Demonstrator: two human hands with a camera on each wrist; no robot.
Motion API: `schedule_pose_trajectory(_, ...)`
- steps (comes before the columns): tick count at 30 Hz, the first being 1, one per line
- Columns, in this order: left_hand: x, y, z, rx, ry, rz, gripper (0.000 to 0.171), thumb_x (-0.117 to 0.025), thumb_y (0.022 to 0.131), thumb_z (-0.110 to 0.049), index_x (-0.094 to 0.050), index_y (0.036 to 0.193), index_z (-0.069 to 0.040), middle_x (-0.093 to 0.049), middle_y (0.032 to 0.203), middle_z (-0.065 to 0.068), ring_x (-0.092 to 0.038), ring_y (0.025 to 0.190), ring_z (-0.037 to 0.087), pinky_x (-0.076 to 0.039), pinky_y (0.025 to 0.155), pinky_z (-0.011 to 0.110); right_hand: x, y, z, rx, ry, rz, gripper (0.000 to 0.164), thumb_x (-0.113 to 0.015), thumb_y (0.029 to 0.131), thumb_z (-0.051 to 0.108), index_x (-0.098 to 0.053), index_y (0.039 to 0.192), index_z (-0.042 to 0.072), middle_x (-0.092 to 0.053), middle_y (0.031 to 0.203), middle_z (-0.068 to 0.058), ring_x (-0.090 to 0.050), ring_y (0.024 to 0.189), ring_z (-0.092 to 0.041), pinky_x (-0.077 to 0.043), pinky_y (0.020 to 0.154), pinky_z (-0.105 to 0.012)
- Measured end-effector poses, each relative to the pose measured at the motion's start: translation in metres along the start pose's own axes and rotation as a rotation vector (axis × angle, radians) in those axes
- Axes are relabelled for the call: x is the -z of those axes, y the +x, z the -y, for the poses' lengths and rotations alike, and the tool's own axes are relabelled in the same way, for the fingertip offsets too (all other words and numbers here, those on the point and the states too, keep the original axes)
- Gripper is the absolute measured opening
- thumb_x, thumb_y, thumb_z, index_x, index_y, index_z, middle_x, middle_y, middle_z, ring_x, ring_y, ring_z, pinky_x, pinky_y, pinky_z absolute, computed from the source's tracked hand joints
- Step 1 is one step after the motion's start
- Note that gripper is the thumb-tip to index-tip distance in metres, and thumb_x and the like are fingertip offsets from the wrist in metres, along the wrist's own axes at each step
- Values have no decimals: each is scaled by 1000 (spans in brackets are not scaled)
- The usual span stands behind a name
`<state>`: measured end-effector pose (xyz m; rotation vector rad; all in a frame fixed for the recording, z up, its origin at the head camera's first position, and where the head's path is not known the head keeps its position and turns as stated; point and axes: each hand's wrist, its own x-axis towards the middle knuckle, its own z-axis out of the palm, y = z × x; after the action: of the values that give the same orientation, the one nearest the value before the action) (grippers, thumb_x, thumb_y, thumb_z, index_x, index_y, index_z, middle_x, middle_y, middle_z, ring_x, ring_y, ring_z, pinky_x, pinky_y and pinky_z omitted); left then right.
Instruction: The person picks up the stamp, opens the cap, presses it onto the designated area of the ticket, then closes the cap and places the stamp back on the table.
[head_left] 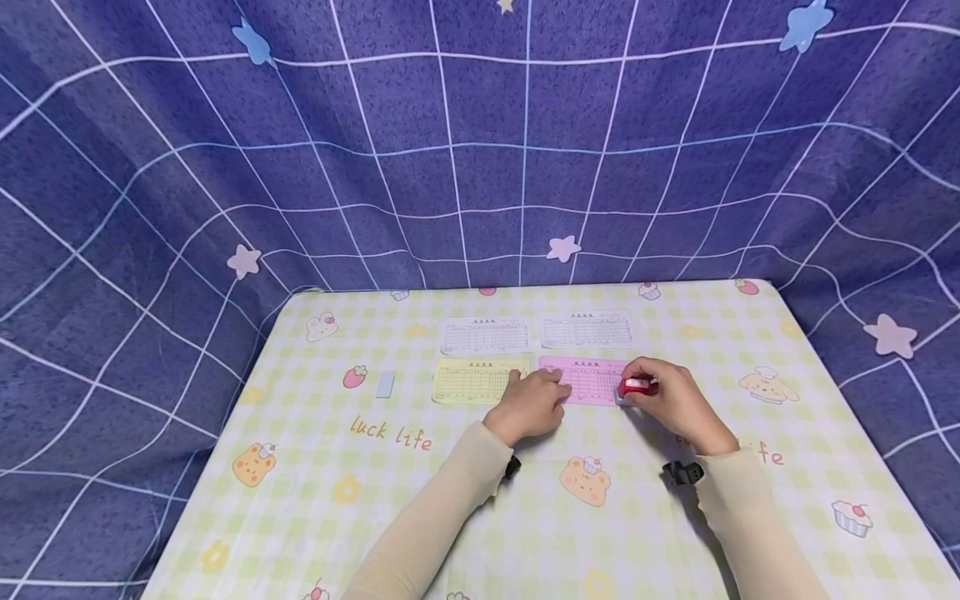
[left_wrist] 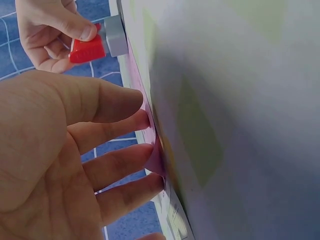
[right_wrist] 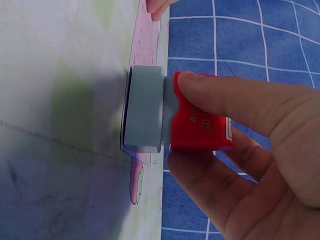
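A red self-inking stamp (right_wrist: 200,112) with a grey base is pinched between the thumb and fingers of my right hand (head_left: 672,398). Its base stands at the lower right corner of a pink printed form (head_left: 591,375). My left hand (head_left: 529,403) spreads over the neighbouring edges of that form and a yellow form (head_left: 468,381). In the left wrist view its fingertips (left_wrist: 145,150) touch the pink paper, and the palm holds nothing. The stamp's underside is hidden against the paper.
Behind the coloured forms lie two white printed forms, one at left (head_left: 483,337) and one at right (head_left: 585,332). A small light-blue rectangular piece (head_left: 386,384) lies left of the yellow form. A dark blue curtain (head_left: 480,167) rises behind the checked tablecloth (head_left: 300,517).
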<state>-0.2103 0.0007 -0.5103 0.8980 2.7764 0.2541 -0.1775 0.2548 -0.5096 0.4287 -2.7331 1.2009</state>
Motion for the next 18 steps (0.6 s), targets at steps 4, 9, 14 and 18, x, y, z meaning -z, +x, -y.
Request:
schedule_pose_trajectory(4, 0, 0, 0, 2, 2, -1, 43, -61, 103, -21, -67, 145, -22, -50, 161, 4, -45, 150, 24, -28, 119, 70, 0, 0, 0, 3, 3, 4, 30, -84, 81, -11, -71, 97, 9, -73, 99, -6, -67, 91, -23, -58, 78, -29)
schedule_pose_trajectory(9, 0, 1, 0, 2, -1, 0, 43, -61, 103, -21, -67, 145, -22, -50, 161, 3, -45, 150, 24, -28, 119, 70, 1, 0, 1, 0, 4, 24, 30, -84, 81, -12, -70, 96, 9, -72, 96, -6, -66, 87, -22, -58, 74, -29)
schedule_pose_trajectory(14, 0, 1, 0, 2, -5, 0, 43, -61, 103, -21, -67, 145, -22, -50, 161, 4, -45, 150, 24, -28, 119, 70, 1, 1, 1, -2, -24, 34, 29, -85, 81, -10, -70, 97, 9, -73, 96, -5, -66, 86, -21, -59, 75, -34)
schedule_pose_trajectory(18, 0, 1, 0, -5, -6, -7, 43, -61, 102, -20, -67, 144, -21, -52, 160, 4, -46, 149, 25, -29, 119, 70, 1, 2, 0, 2, -51, 30, 27, -86, 81, -9, -73, 98, 8, -75, 98, -7, -68, 88, -22, -59, 78, -39)
